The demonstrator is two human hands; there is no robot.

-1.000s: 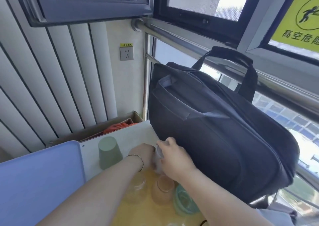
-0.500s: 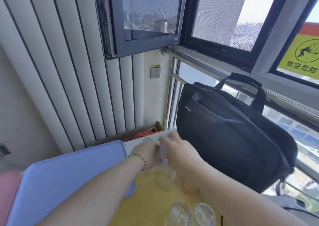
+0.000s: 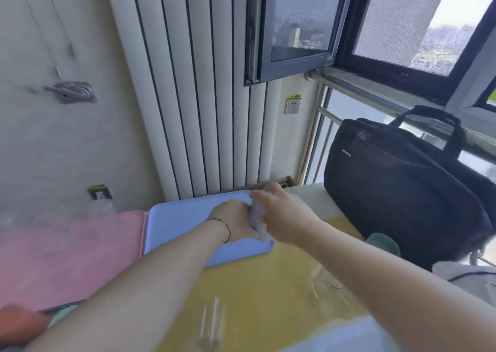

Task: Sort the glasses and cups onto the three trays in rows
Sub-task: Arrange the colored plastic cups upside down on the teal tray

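near right of the blue tray (image 3: 188, 217), blurred glasses (image 3: 212, 322) smear into streaks on the yellow tray (image 3: 268, 284), whose far left edge meets the blue tray's near right edge. farther right of the blue tray, a clear tumbler (image 3: 331, 280) stands on the yellow tray, partly under the person's right forearm, and beyond it is a green cup (image 3: 383, 244).

the two hands meet over the blue tray's right edge. the right hand (image 3: 279, 214) wraps its thumb and fingers round a held glass (image 3: 257, 217). the left hand (image 3: 236, 220), a thin bracelet (image 3: 226, 228) at its wrist, lies against the other side of that glass; its fingers are too blurred to tell whether they grip. whether the held glass touches the blue tray cannot be told.

the pink tray (image 3: 67, 249) lies just left of the blue tray, edge to edge. a black bag (image 3: 402, 185) stands on the pale desk (image 3: 306, 196), well right of the blue tray. behind the blue tray a white ribbed panel (image 3: 201, 96) climbs the wall, with a wall socket (image 3: 293, 104) and an open window (image 3: 295, 24) above and to the tray's right.
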